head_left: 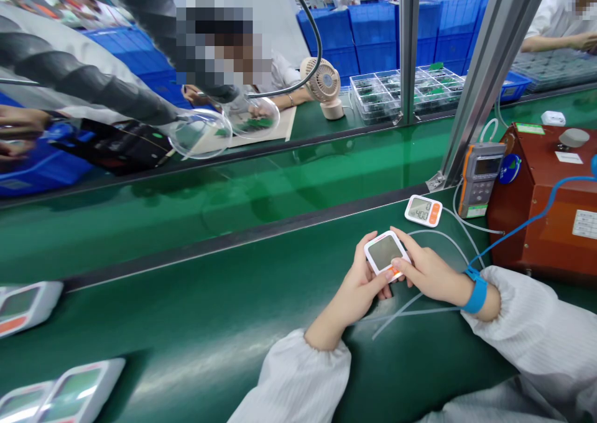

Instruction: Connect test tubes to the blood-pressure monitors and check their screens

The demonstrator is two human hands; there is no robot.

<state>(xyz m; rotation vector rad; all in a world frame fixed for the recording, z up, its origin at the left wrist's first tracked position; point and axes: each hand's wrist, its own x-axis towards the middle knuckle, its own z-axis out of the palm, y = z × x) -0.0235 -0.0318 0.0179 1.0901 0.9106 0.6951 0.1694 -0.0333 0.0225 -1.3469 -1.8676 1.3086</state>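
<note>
Right of centre, above the green surface [224, 323], I find the white handheld device [385, 255] held between both hands, its face turned up to the camera; I take twelve o'clock as straight away from the wearer. Left hand [362, 281]: enters from seven o'clock, fingers curled round the left side and beneath, thumb lying along the near edge. Right hand [425, 266]: enters from four o'clock, one finger along the upper right edge, thumb laid on the face at the orange buttons [394, 270]. I record the fingers of both hands as closed on the device, gripping it from opposite sides; whether a button is being pressed I cannot tell. Governing relation: the long axis appears to run from eleven to five o'clock, the blank screen [384, 251] at the eleven end, the buttons at the five end, close by both thumbs. Neither hand is nearer, both being in contact; I judge the right thumb better placed for the buttons. Around them I note a second device [423, 211] showing digits, near at one o'clock; a grey meter [483, 177] at two, beside a red-brown box [545, 224]; pale tubing [433, 311] under the right wrist; further devices [77, 389] well apart at eight o'clock
</note>
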